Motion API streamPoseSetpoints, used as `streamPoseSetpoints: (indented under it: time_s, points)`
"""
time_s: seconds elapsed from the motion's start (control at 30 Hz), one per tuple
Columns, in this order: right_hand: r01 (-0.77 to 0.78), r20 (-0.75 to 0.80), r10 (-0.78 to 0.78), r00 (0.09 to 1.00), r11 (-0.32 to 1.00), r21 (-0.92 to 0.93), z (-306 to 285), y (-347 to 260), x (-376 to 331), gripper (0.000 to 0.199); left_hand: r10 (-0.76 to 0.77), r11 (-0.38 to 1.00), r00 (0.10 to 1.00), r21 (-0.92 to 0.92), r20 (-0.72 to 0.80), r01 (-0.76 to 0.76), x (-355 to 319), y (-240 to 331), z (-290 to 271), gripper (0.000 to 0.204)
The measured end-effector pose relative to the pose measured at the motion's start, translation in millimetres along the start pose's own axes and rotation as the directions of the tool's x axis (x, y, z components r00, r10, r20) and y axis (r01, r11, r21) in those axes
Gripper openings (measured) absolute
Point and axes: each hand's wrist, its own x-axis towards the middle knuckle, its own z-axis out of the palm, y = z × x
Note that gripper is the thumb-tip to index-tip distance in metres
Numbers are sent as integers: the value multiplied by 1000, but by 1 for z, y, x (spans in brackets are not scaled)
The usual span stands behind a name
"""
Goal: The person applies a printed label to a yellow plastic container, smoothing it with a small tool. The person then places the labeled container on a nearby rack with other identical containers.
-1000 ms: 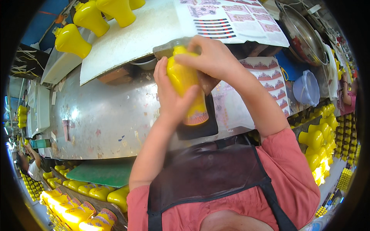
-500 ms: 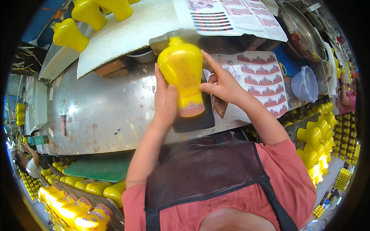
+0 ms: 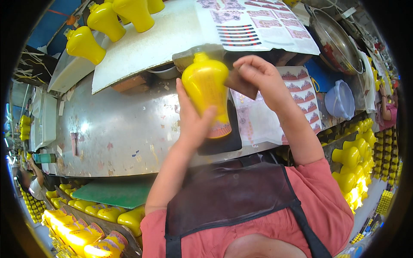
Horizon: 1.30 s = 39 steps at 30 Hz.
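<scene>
Two hands meet at frame centre: the left hand (image 3: 194, 122) wraps a yellow vase-shaped bottle (image 3: 207, 88) held upright above the metal worktable (image 3: 112, 133), while the right hand (image 3: 260, 77) pinches a small brown pad (image 3: 240, 84) against its side.

I hold a glossy yellow vase (image 3: 206, 88) in my left hand (image 3: 193, 122), raised above the steel table, neck pointing away from me and foot toward me, a patterned decal band around its base. Against its right shoulder I press a small brown pad (image 3: 241, 84) with my right hand (image 3: 260, 77).
</scene>
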Motion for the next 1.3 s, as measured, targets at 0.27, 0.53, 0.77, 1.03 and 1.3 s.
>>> streamPoseSetpoints:
  time_s: [0.27,0.53,0.77,1.03,1.3]
  points:
    - [566,263,-578,772,438,-699,45,-38,37,32,206,962,958,221,-200,-161,44,17,-4,70]
    - [455,313,-331,890,609,-650,35,-66,71,28,-31,997,972,-76,-234,14,64,26,5,35]
    - [505,270,-442,855,597,-623,35,-63,76,30,-118,974,980,-212,-163,82,70,20,3,28]
    - [594,403,-466,788,400,-698,37,-57,68,27,-141,973,969,-209,-202,99,68,36,6,38]
    - [635,415,-730,544,35,-771,25,-33,56,12,-298,905,950,-346,-95,249,80,37,-5,32]
